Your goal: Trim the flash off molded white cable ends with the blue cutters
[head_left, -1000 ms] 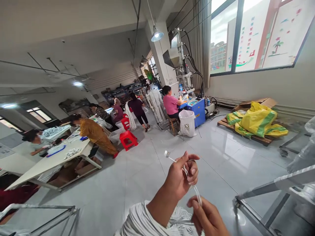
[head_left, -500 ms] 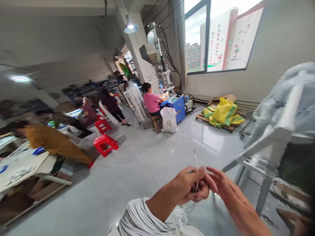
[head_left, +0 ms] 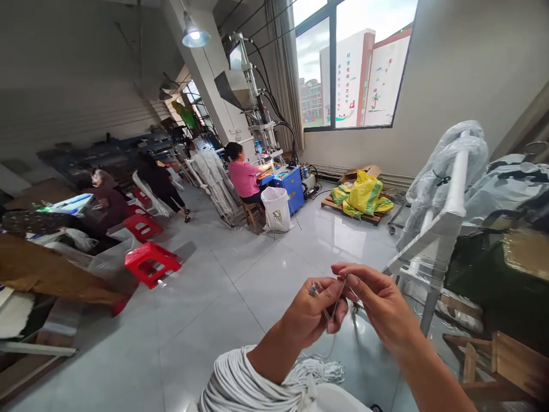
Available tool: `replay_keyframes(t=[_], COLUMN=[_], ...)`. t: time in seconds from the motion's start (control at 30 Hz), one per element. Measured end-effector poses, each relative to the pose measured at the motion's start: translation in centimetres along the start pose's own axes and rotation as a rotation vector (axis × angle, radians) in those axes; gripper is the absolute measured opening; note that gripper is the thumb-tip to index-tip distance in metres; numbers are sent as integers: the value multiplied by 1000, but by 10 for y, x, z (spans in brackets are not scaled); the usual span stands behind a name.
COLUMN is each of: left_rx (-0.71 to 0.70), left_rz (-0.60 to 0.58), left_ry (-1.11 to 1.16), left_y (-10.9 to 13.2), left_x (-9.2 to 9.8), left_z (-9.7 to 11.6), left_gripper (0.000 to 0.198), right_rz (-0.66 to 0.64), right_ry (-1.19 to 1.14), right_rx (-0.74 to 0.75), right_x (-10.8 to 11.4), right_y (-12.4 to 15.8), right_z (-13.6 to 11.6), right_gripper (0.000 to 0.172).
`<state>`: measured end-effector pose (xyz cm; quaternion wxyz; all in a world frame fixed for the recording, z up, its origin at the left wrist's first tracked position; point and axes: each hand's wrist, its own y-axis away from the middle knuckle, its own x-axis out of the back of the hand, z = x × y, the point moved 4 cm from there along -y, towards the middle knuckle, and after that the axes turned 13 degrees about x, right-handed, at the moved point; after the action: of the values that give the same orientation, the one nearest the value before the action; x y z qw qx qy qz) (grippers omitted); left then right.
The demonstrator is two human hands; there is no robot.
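My left hand (head_left: 311,315) is closed in a pinch on a thin white cable (head_left: 332,306), whose small plug end shows by the thumb. My right hand (head_left: 380,303) meets it from the right and pinches the same cable between thumb and forefinger. A thick bundle of white cables (head_left: 244,383) hangs looped over my left forearm, with loose ends trailing below my hands. Both hands are in front of me, above the grey tiled floor.
A metal rack (head_left: 433,240) with plastic-wrapped bundles stands close on the right. Red stools (head_left: 150,263) and work tables with other people are at the left. A seated person in pink works at a blue machine (head_left: 287,186) beside a white bin (head_left: 277,209). Yellow sacks (head_left: 362,197) lie on a pallet.
The view has swung to the right, bringing the rack closer. My right hand rose from below to meet my left hand, and the cable end that stuck up is now folded down between the fingers.
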<state>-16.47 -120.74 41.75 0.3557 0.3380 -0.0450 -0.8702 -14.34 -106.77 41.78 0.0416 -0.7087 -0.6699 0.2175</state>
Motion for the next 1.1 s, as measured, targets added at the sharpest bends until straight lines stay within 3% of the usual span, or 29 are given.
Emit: replay_keyframes(t=[0.17, 0.37, 0.53, 0.7, 0.9, 1.1], left_rx=[-124, -159, -175, -178, -189, -173], left_rz=[203, 234, 254, 254, 263, 334], left_ry=[73, 131, 135, 142, 153, 171], left_y=[19, 36, 44, 48, 50, 40], left_x=[36, 73, 107, 140, 174, 203], left_z=[14, 28, 42, 56, 75, 97], left_gripper=[36, 39, 38, 38, 35, 34], right_rz=[90, -13, -80, -95, -124, -188], right_ry=[341, 561, 504, 217, 162, 208], right_rx=[103, 252, 115, -51, -18, 49], right_x=[-26, -78, -109, -135, -161, -162], right_y=[-7, -17, -42, -69, -96, -120], right_z=[6, 15, 38, 65, 85, 106], right_gripper=[36, 26, 37, 40, 34, 31])
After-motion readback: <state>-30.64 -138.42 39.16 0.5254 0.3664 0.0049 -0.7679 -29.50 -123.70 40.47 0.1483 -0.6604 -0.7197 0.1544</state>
